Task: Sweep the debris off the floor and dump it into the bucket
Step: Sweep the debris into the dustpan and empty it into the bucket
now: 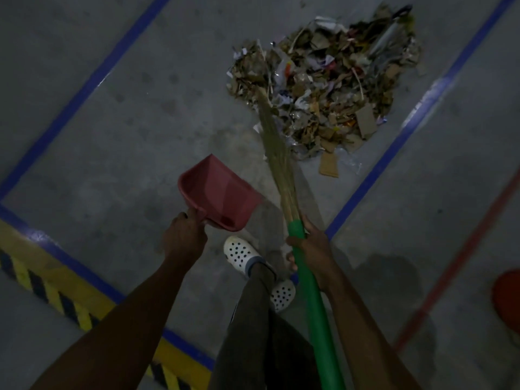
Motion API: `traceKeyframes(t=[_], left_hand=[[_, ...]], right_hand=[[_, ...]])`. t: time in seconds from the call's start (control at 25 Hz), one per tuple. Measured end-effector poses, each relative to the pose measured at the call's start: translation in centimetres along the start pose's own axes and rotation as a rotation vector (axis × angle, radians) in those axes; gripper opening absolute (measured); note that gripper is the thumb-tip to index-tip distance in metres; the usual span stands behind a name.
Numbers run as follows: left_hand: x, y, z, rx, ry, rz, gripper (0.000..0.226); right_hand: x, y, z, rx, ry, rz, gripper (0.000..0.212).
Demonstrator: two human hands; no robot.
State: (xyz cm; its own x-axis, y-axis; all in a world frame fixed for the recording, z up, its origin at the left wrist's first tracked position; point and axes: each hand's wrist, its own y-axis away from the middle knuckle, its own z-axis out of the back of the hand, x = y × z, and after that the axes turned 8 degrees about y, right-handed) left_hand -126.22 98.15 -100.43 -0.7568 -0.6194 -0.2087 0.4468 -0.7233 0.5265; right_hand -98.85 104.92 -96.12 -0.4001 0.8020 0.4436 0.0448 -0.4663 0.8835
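While the person stands on a dim grey concrete floor [126,142], seen from above by a head-worn camera, both hands are holding tools. The left hand [184,235] is curled round the short handle of a red dustpan [222,192], which is tilted with its open mouth facing away from the person. The right hand [309,249] is wrapped round a green broom handle [318,319], right where it meets the straw bristles [277,153]. The bristles stretch forward and their tips touch the near left edge of the debris pile [323,88].

The pile is a broad heap of torn cardboard, dry leaves, paper scraps and bits of plastic. It lies on the floor well ahead of the person, between two blue tape lines [84,88] that run away from the viewer. One loose cardboard piece [328,164] lies just beside the pile's near edge. The dustpan is just left of the bristles and apart from the pile.

Below the hands are two white perforated clogs [240,253] and dark trouser legs [253,319]. On the left, a yellow and black hazard stripe [56,288] runs alongside a blue line. On the right, a red line [450,271] crosses the floor, and past it a round red-orange object [506,299] is cut off by the frame; whether it is the bucket cannot be told
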Motion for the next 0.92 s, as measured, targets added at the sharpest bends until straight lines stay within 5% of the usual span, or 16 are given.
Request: traceKeyframes(t=[0.2,0.48,0.92], left_hand=[[-1.6,-2.7,-2.7,-0.004,-0.047,-0.186,0.035],[1.1,-12.6,-14.3,-0.175,-0.066,-0.271,0.036],[3.1,-29.2,-23.1,-0.358,-0.064,-0.573,0.035]], right_hand=[[-3.8,-1.8,5.8,-0.271,-0.127,0.046,0.079],[-11.7,-17.7,4.8,-0.648,-0.055,0.006,0.090],[-20.7,-34.5,-5.5,-0.723,-0.156,0.114,0.091]])
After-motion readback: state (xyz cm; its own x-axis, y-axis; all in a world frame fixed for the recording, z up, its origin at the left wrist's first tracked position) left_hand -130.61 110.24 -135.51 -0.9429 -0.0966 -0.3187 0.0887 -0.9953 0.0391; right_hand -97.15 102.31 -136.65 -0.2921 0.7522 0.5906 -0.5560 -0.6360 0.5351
